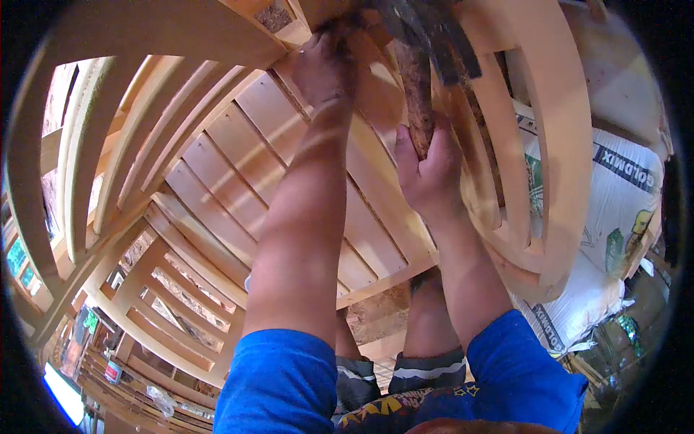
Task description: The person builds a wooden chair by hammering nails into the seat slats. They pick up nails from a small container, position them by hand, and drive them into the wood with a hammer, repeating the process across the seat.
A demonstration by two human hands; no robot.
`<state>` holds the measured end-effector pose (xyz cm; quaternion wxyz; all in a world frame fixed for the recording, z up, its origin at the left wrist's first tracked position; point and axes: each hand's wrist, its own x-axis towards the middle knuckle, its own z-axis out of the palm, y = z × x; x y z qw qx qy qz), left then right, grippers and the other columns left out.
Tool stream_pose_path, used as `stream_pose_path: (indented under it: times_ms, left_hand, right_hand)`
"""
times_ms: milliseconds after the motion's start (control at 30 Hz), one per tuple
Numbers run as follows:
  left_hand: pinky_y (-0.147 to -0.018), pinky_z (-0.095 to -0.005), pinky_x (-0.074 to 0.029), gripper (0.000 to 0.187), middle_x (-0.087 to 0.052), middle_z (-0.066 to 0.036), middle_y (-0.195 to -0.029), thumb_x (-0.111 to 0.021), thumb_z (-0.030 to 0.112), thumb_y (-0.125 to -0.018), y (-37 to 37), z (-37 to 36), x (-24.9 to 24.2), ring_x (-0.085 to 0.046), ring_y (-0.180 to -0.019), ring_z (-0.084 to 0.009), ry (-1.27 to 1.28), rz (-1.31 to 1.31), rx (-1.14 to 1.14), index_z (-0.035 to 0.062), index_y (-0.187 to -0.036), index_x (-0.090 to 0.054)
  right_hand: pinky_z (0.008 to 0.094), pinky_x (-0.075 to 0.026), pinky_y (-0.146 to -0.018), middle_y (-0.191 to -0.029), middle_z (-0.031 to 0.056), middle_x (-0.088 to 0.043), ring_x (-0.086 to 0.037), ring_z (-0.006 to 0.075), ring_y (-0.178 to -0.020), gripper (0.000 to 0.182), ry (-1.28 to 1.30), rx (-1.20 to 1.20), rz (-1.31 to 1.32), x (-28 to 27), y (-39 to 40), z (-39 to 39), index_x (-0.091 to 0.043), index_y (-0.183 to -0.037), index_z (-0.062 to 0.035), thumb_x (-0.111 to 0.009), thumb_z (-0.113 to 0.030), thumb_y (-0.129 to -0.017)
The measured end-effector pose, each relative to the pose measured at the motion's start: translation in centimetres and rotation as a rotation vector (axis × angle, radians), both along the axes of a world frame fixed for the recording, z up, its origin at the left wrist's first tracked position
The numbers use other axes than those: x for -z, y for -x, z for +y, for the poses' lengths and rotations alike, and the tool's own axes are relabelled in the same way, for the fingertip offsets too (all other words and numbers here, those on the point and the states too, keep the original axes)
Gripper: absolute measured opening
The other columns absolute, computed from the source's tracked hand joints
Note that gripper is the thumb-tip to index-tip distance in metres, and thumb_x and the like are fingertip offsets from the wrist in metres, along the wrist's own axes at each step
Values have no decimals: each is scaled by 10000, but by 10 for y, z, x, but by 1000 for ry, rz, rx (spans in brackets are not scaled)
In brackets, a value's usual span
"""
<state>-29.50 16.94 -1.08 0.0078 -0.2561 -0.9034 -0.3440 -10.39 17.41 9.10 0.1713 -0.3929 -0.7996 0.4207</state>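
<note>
A slatted wooden bench seat (238,159) of pale boards lies below my arms. My right hand (431,160) is wrapped round the wooden handle of a hammer (417,94), whose dark head is near the top of the view. At the upper middle, my left hand (325,69) is closed against the wooden frame near a seat corner; its fingertips are in shadow, and what they hold cannot be made out. A curved wooden armrest (567,145) with slats stands to the right of my right hand.
White printed sacks (622,195) lie at the right, beyond the armrest. Slatted wooden backs (108,130) rise on the left, with another curved slatted piece (173,311) below them. Stacked wood strips (137,387) and a bright screen-like panel (63,394) are at the lower left.
</note>
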Motion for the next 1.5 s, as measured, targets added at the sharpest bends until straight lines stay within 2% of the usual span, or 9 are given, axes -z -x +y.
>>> stream_pose_path:
  times_ms: [133,333,500,600,700,933,1167,1200,1500]
  left_hand:
    - [-814,-472,-591,182,-748,-58,-1014,-691,235,-872,2,-1,0,-711,-968,-339,38,9,35,217,-1033,-773]
    - [-835,-434,-578,227,-742,-124,-1051,-682,232,-894,5,-4,3,-716,-975,-337,-57,-55,73,149,-1088,-766]
    - [-816,-332,-557,235,-757,-135,-982,-646,184,-986,-28,-47,-30,-703,-849,-207,-577,-336,-157,29,-1134,-742]
    - [-867,-311,-539,181,-744,-91,-1075,-680,134,-999,-103,-144,-93,-690,-1000,-178,-359,-488,-84,0,-1107,-736]
    - [-762,-334,-543,154,-711,-116,-884,-735,63,-901,-146,-240,-128,-688,-814,-211,-241,-383,-155,22,-1048,-752]
    - [-1037,-495,-483,228,-599,-225,-1310,-729,104,-814,-150,-385,-150,-577,-1217,-398,572,-107,-214,43,-1032,-757]
    - [-1013,-461,-519,292,-650,-257,-1228,-739,148,-782,-130,-369,-121,-641,-1149,-420,658,-700,-458,5,-1035,-765]
    - [-976,-449,-537,314,-675,-220,-1185,-707,108,-778,-130,-385,-113,-669,-1073,-411,759,-583,-254,-11,-1065,-755]
    - [-960,-474,-532,279,-672,-224,-1157,-675,75,-762,-142,-412,-101,-661,-1044,-418,586,-533,-254,-38,-1005,-751]
  right_hand:
    - [549,-538,-708,-916,255,-695,-693,480,-835,311,-188,-83,-182,40,1,11,-533,-1220,-5,-631,-164,-972]
    - [578,-531,-726,-917,275,-693,-687,495,-863,291,146,18,-217,19,-43,-29,-532,-1205,0,-611,-167,-980]
    - [583,-535,-712,-922,279,-700,-691,495,-854,312,218,25,-278,40,-77,-43,-517,-1224,-4,-607,-178,-981]
    - [588,-538,-718,-931,282,-705,-692,498,-855,331,182,-5,-302,56,-83,-40,-508,-1230,-9,-614,-190,-974]
    - [593,-540,-727,-938,287,-706,-690,504,-856,340,143,-13,-315,65,-83,-41,-506,-1227,-12,-618,-202,-968]
    - [604,-535,-768,-957,301,-701,-682,515,-892,333,77,3,-334,58,-80,-44,-523,-1207,-4,-624,-201,-959]
    - [591,-540,-785,-973,293,-689,-671,514,-897,343,123,13,-395,54,-81,-40,-522,-1211,5,-627,-195,-953]
    - [589,-542,-788,-989,291,-686,-670,512,-903,345,161,15,-394,50,-80,-39,-519,-1212,3,-629,-194,-951]
    - [595,-547,-793,-1070,290,-653,-666,501,-931,369,106,-23,-355,58,-85,-40,-504,-1208,-7,-641,-219,-939]
